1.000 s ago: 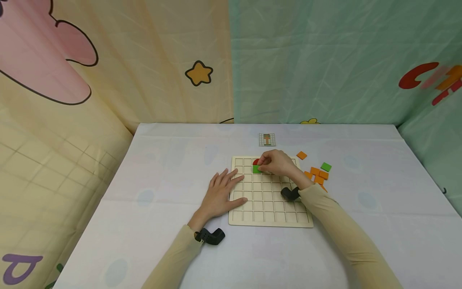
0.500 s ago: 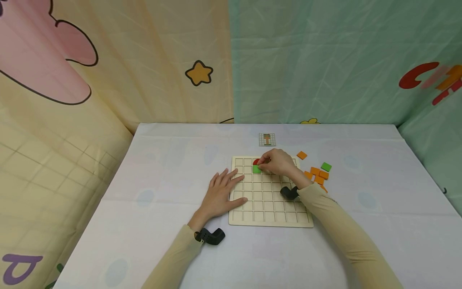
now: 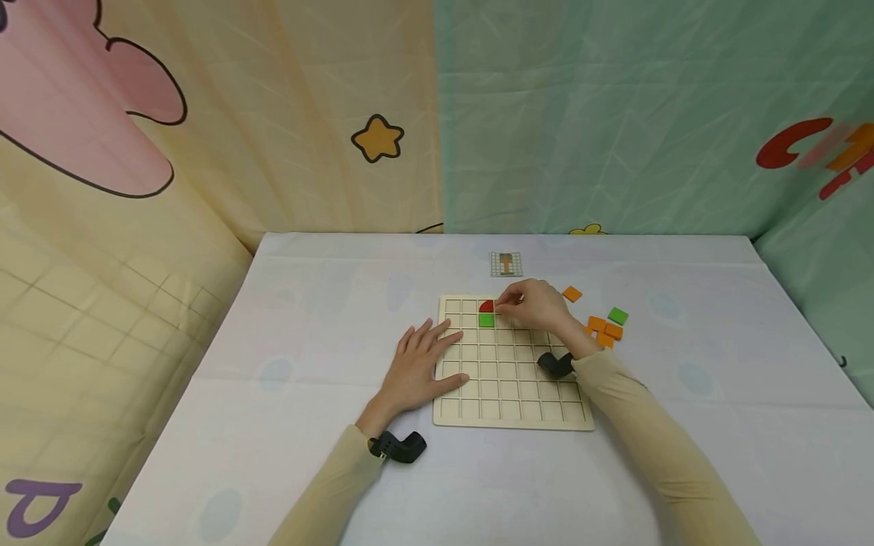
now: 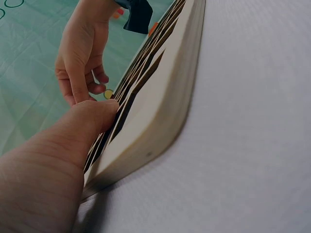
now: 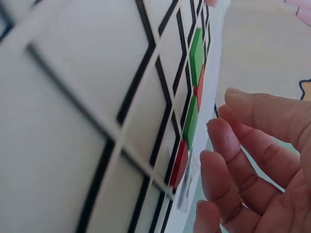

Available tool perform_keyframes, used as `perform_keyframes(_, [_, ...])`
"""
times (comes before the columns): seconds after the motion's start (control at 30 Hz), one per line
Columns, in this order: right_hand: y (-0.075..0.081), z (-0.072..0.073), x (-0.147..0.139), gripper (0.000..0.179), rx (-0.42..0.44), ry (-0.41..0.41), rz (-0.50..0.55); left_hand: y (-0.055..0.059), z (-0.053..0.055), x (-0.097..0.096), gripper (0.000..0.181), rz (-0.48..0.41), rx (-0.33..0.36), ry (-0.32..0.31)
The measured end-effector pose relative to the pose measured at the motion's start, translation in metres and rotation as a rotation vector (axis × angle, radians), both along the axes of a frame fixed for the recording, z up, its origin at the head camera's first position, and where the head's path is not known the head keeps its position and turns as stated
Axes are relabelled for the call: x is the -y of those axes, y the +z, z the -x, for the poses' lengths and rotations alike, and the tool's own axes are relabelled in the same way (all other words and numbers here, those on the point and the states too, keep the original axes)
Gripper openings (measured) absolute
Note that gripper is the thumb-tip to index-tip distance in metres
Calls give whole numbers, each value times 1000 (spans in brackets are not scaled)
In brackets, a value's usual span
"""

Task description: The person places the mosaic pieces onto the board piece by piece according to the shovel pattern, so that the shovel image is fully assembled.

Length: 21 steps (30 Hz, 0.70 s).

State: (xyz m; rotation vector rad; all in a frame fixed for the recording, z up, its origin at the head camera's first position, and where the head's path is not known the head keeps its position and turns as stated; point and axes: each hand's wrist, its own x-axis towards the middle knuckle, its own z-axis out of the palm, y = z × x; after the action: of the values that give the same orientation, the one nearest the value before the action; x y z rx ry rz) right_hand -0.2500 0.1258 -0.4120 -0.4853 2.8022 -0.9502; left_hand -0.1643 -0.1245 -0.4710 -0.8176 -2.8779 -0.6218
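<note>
A pale wooden grid board lies on the white-covered table. My left hand rests with spread fingers at its left side; in the left wrist view the thumb lies along the board's rim. On the board's upper part sit a rounded red piece and a green square tile. My right hand hovers just right of them, partly covering the board. In the right wrist view its fingers are loosely bent, thumb apart, with nothing between them. That view shows two green tiles and two red pieces in the grid.
Right of the board lie several orange tiles, a lone orange tile and a loose green tile. A small printed pattern card lies behind the board. A printed curtain hangs at the table's far edge.
My right hand has moved slightly right, off the red piece and green tile, so both show more fully. My left hand has stayed in place.
</note>
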Motion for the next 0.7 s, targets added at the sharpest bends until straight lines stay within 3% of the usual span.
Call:
perform_keyframes(0.37, [0,3,-38,25,-49,-156,31,0,0,0,70,5,3,4])
perform_keyframes(0.7, [1,8,-66,33,19,-247,27,-1,0,-1,70,-7,9,-2])
